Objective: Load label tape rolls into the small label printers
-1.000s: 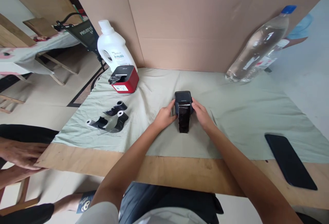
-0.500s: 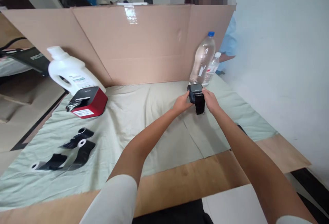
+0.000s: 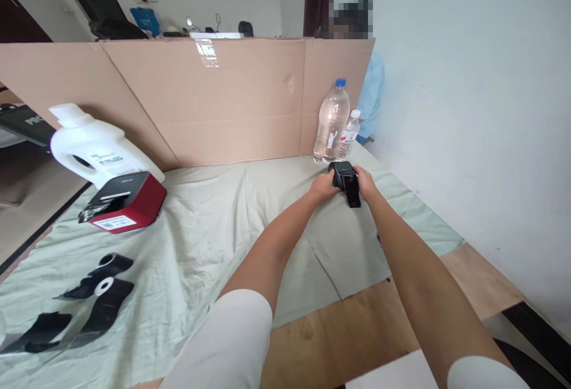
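My left hand (image 3: 323, 187) and my right hand (image 3: 366, 184) are closed on opposite sides of a small black boxy device (image 3: 342, 168), which looks like a portable printer. A glossy black strip (image 3: 353, 193) hangs from its near side. The device is at the far right of the cloth, just in front of a large clear bottle (image 3: 331, 121) with a blue cap and a smaller clear bottle (image 3: 349, 135) with a white cap. Whether its base rests on the cloth I cannot tell. My fingers partly hide its sides.
A cardboard panel (image 3: 223, 103) stands along the back, with a person's blue sleeve (image 3: 373, 88) behind it. At left are a white jug (image 3: 100, 145), a red-and-black boxy machine (image 3: 145, 201) and partly unrolled black rolls (image 3: 109, 303). A wall (image 3: 468, 109) borders the right side.
The view has shifted, so the bottles, jug and rolls appear lower and further left. My hands still hold the black device, now slightly lower in the picture and turned a little.
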`<action>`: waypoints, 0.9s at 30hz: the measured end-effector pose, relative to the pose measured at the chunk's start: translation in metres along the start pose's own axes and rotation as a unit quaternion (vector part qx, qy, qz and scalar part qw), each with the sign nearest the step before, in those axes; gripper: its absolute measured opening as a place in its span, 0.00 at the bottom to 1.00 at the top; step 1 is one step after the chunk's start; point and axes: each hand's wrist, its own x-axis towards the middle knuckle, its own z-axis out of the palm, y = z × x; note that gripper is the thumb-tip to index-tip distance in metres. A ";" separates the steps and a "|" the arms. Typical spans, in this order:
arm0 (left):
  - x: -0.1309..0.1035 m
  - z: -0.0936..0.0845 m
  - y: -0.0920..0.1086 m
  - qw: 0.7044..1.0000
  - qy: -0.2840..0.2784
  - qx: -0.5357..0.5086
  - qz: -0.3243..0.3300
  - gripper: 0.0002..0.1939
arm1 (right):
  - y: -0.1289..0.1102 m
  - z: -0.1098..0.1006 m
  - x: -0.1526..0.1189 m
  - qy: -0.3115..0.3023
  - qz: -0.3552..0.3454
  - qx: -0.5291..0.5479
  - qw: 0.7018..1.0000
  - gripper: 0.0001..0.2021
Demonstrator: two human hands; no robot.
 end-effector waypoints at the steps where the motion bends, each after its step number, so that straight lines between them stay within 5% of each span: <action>1: 0.000 0.001 0.001 1.000 0.000 0.001 0.000 0.43 | 0.002 0.000 0.001 0.008 -0.003 -0.001 1.000 0.21; 7: -0.022 -0.012 -0.003 1.000 0.010 -0.002 0.003 0.37 | -0.005 0.001 -0.010 0.088 -0.050 -0.010 0.995 0.21; 11: -0.088 -0.073 -0.059 0.996 0.082 -0.025 0.014 0.24 | -0.017 0.037 -0.042 0.077 -0.171 0.025 0.982 0.25; 14: -0.167 -0.157 -0.134 0.977 0.208 -0.030 -0.034 0.20 | -0.020 0.107 -0.082 -0.028 -0.197 0.040 0.979 0.24; 17: -0.257 -0.249 -0.219 0.918 0.364 0.033 -0.154 0.25 | -0.023 0.206 -0.139 -0.157 -0.176 0.055 0.970 0.23; 20: -0.339 -0.310 -0.299 0.851 0.448 0.031 -0.272 0.31 | -0.033 0.312 -0.210 -0.278 -0.135 0.069 0.949 0.25; 24: -0.399 -0.322 -0.373 0.794 0.416 -0.191 -0.400 0.26 | -0.051 0.428 -0.301 -0.438 -0.076 0.033 0.895 0.36; 27: -0.410 -0.305 -0.392 0.779 0.384 -0.290 -0.402 0.31 | -0.059 0.485 -0.344 -0.497 -0.048 0.010 0.866 0.54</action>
